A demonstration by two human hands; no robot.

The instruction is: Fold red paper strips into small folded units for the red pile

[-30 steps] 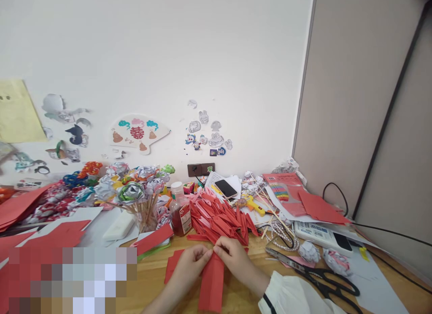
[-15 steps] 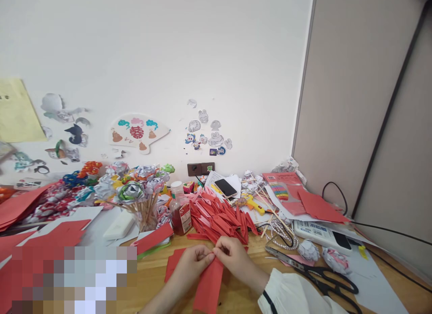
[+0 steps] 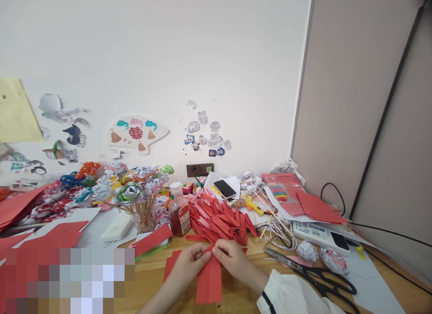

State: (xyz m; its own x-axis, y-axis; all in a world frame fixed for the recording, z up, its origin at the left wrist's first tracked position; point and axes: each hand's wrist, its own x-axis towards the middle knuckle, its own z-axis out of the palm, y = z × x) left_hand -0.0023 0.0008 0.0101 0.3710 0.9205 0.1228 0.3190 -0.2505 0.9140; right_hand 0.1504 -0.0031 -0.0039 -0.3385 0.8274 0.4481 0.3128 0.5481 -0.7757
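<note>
A strip of red paper (image 3: pixel 209 284) with a lengthwise crease hangs toward me over the wooden table. My left hand (image 3: pixel 193 263) pinches its far end between thumb and fingers. Close beside it, my right hand (image 3: pixel 232 260) pinches the same end from the right. Another piece of red paper (image 3: pixel 169 263) lies flat on the table, partly under my left hand. Just beyond both hands is a heap of folded red paper pieces (image 3: pixel 219 215).
Scissors (image 3: pixel 313 273) lie right of my sleeve, near crumpled paper balls (image 3: pixel 308 251) and a bead string (image 3: pixel 280 237). A bottle of red liquid (image 3: pixel 180 215), a cup of sticks (image 3: pixel 145 219) and paper flowers (image 3: pixel 130 191) stand left. A phone (image 3: pixel 225 188) and yellow glue gun (image 3: pixel 253 205) lie behind.
The near end of the red paper strip has swung up and slightly to the right, so its lower edge now shows. Both hands keep their pinch, with little movement.
</note>
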